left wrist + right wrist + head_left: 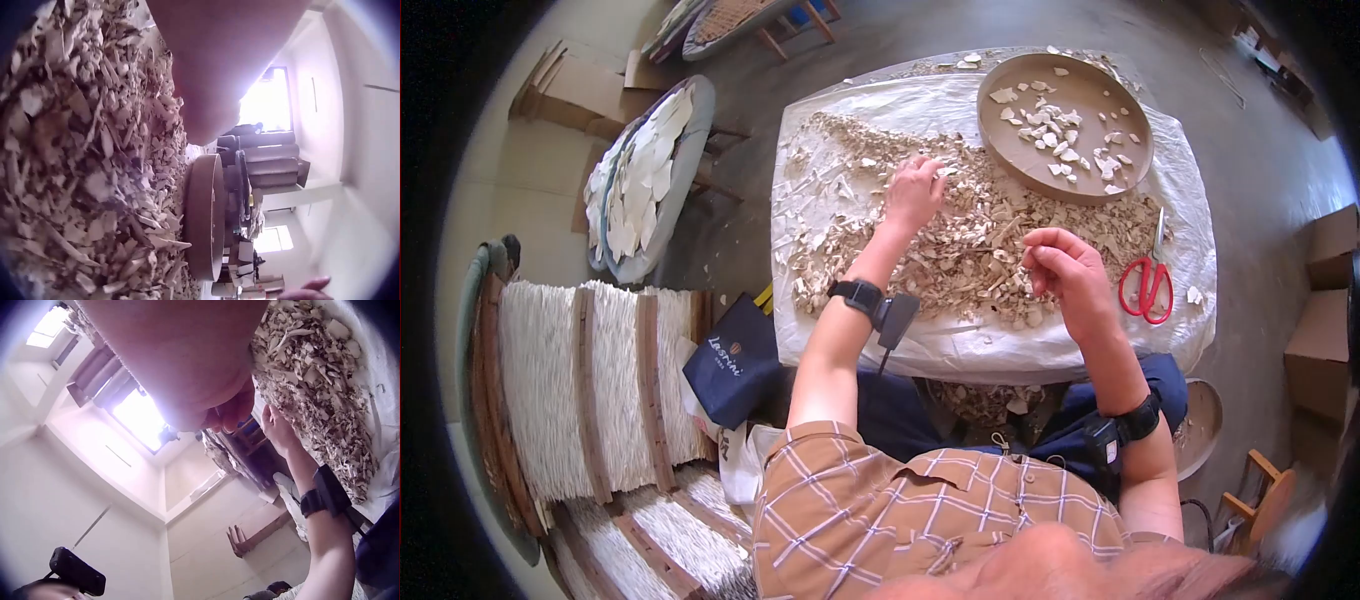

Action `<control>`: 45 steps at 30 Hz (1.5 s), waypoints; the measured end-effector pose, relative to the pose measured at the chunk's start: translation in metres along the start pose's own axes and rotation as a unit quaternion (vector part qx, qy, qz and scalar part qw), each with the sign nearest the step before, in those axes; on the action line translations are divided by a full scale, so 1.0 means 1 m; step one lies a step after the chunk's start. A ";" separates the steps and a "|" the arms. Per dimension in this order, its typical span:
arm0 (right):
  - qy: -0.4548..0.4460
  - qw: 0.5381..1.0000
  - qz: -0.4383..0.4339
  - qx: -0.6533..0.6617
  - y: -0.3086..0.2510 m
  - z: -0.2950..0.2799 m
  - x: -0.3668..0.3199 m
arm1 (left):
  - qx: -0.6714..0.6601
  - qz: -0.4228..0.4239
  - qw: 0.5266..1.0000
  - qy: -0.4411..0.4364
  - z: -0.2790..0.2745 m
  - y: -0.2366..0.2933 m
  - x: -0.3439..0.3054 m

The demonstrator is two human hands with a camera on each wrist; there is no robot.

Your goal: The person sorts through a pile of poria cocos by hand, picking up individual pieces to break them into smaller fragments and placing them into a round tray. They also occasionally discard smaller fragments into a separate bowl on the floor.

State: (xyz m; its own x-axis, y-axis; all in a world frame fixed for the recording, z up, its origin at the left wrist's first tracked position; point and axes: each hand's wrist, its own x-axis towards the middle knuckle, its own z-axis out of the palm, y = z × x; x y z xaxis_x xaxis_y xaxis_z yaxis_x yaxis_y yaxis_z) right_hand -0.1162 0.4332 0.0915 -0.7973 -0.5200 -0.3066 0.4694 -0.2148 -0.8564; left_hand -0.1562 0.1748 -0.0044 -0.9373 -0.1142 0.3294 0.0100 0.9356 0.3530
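A broad heap of pale, broken chips and flakes (960, 260) covers much of a table. My left hand (915, 192) reaches into the far part of this heap, palm down, its fingertips at the chips. Nearer to me, my right hand (1068, 275) hovers over the heap's right side with loosely bent fingers, and nothing shows between them. Beyond it stands a round, shallow tray (990, 125) with larger whitish pieces (1050, 130) scattered inside. Red-handled scissors (1147, 290) lie to the right of my right hand, blades pointing away.
White plastic sheeting (1190, 220) covers the table. Stacked white sheets between wooden slats (646, 370) stand at the left, near a dark blue bag (730, 362). Cardboard boxes (1318, 325) and a wooden stool (1262, 500) are at the right.
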 end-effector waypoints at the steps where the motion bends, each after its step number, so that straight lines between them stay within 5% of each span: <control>1: 0.005 1.000 -0.002 0.000 0.000 0.000 0.001 | -0.003 0.004 1.000 -0.001 0.005 0.001 0.003; 4: 0.005 1.000 -0.008 0.008 -0.001 -0.001 0.003 | 0.093 -0.029 0.995 -0.037 0.020 -0.001 0.013; 9: 0.000 1.000 0.003 0.011 -0.002 0.002 0.002 | 0.004 -0.049 0.999 0.021 0.022 -0.028 0.019; 10: -0.004 1.000 0.006 0.012 -0.002 0.003 0.001 | -0.215 -0.149 0.965 0.020 0.022 -0.033 0.019; 11: -0.006 1.000 0.007 0.014 -0.001 0.004 0.001 | -0.421 -0.241 0.874 0.019 0.022 -0.037 0.017; 12: -0.010 1.000 0.006 0.012 0.000 0.004 0.001 | -0.482 -0.275 0.832 -0.004 0.006 -0.028 0.015; 17: -0.018 1.000 -0.002 0.003 0.003 0.006 0.000 | -0.254 -0.200 0.946 -0.012 0.006 -0.028 0.010; 19: -0.018 1.000 0.003 0.001 0.003 0.007 0.000 | 0.018 0.011 1.000 0.009 0.015 -0.013 0.008; 25: -0.015 1.000 -0.006 0.001 0.002 0.006 0.004 | -0.005 -0.066 0.998 -0.005 0.017 -0.016 0.016; 27: -0.020 1.000 -0.002 0.006 0.005 0.006 0.006 | -0.340 -0.286 0.895 -0.041 0.007 -0.019 0.016; 28: -0.025 1.000 -0.001 0.009 0.007 0.007 0.006 | -0.338 -0.288 0.895 -0.041 0.001 -0.020 0.014; 31: -0.024 1.000 0.009 0.002 0.003 0.011 0.004 | -0.586 -0.356 0.728 -0.036 -0.016 -0.018 0.006; 32: -0.023 1.000 0.009 0.001 0.004 0.011 0.004 | -0.608 -0.360 0.706 -0.049 -0.021 -0.015 0.003; 39: 0.039 0.999 -0.014 -0.017 0.017 0.018 0.013 | -0.644 -0.299 0.677 -0.193 -0.078 0.066 -0.041; 45: -0.010 0.996 -0.047 -0.077 0.025 0.018 0.016 | -0.647 -0.260 0.689 -0.198 -0.077 0.102 -0.072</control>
State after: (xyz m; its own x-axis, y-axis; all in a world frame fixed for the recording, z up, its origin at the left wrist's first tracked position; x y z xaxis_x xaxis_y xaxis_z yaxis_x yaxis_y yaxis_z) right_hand -0.1098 0.4047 0.0726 -0.8265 -0.5204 -0.2148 0.3277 -0.1345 -0.9352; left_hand -0.0605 0.2525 0.0754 -0.9504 0.0182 -0.3106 -0.3010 -0.3069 0.9029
